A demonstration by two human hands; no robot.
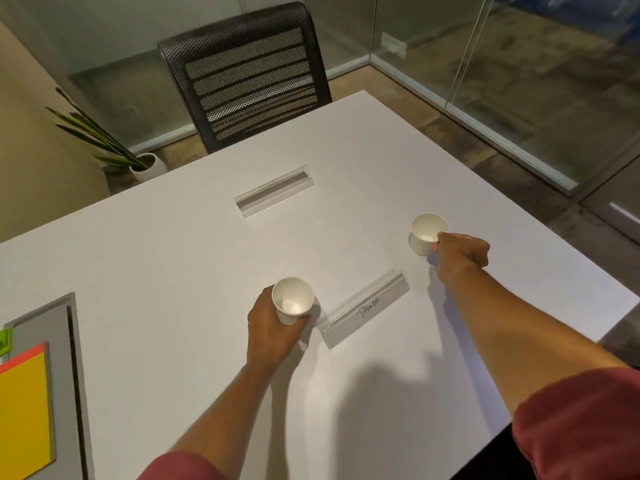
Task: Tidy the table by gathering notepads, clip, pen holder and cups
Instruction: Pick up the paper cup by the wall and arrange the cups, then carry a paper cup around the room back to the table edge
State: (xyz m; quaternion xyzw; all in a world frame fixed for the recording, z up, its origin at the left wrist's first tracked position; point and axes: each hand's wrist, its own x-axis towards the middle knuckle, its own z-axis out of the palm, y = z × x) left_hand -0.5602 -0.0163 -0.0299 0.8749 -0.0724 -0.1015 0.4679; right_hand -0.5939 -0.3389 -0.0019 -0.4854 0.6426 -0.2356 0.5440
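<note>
Two white paper cups stand on the white table (pixel 194 258). My left hand (pixel 272 329) grips the near cup (pixel 292 299) from its left side, fingers curled round it. The far cup (pixel 427 233) sits to the right, and my right hand (pixel 462 252) pinches its near right rim and wall. Both cups look empty. At the left edge lies a yellow notepad (pixel 24 417) with an orange top strip, and a green clip (pixel 6 341) pokes in just above it.
A clear name holder marked "PANDA" (pixel 365 308) lies between the cups. A second clear holder (pixel 273 195) lies farther back. A grey tray (pixel 64 341) holds the notepad. Behind the table stand a black mesh chair (pixel 246 74) and a potted plant (pixel 145 166).
</note>
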